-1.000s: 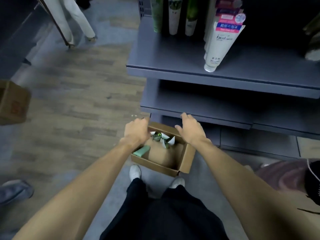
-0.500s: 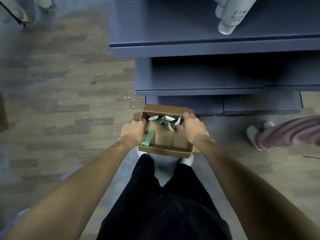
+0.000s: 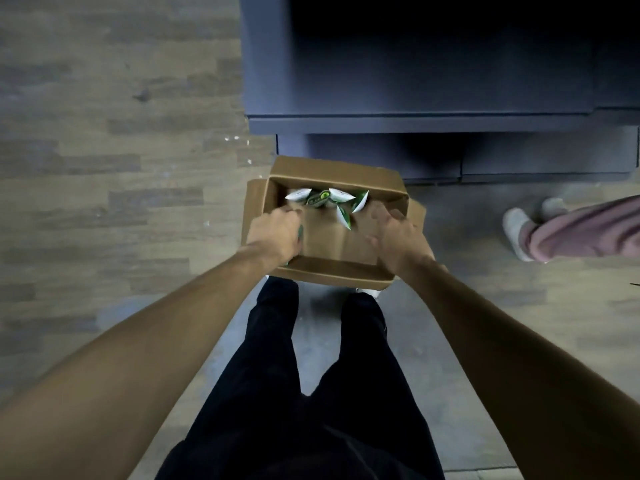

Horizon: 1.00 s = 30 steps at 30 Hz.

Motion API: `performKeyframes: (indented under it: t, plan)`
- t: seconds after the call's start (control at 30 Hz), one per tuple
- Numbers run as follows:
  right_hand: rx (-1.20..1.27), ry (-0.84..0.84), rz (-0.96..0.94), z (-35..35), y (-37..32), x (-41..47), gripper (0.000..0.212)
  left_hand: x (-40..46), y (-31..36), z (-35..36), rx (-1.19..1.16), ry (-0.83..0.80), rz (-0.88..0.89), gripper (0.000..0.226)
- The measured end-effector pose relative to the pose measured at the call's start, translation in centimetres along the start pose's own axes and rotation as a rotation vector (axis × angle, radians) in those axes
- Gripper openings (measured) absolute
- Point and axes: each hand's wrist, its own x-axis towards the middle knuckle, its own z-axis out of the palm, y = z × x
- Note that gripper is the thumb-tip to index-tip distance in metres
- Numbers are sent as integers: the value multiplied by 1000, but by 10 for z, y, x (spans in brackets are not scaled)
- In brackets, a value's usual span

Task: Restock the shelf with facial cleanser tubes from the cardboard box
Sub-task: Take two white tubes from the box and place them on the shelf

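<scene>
An open cardboard box [image 3: 329, 273] sits on the floor in front of my feet, close to the shelf unit's base. At its far end lie several white-and-green facial cleanser tubes [image 3: 332, 199] in a loose heap. My left hand [image 3: 273, 233] is inside the box at its left side, fingers curled round a green tube [image 3: 300, 233] that shows only as a sliver beside the palm. My right hand [image 3: 394, 233] reaches into the right side with fingers spread, just short of the heap, holding nothing.
The dark blue-grey shelf unit [image 3: 415, 121] fills the top of the view, its lower shelf in deep shadow. Another person's shoe [image 3: 517, 230] and pink trouser leg [image 3: 588, 233] stand on the floor to the right. Wood-pattern flooring [image 3: 104, 168] spreads to the left.
Both hands have left the box's side walls and moved inside it. My head has tilted further down, so the upper shelf with its standing tubes has left the view.
</scene>
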Motion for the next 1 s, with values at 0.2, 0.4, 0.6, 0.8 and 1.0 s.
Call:
performKeyframes:
  t: [0.2, 0.4, 0.6, 0.8, 1.0]
  plan:
    - [-56, 78, -89, 13, 8, 43, 31, 48, 0, 19, 143, 165, 0, 34]
    - [-122, 198, -165, 31, 5, 86, 27, 86, -9, 42, 251, 178, 16, 31]
    - [-262, 251, -265, 41, 17, 101, 25, 102, -16, 62, 213, 155, 1, 36]
    - [-328, 260, -554, 61, 26, 100, 32, 119, -17, 70, 93, 157, -53, 22]
    - [-316, 282, -609, 69, 22, 104, 42, 122, -22, 63, 104, 164, -78, 18]
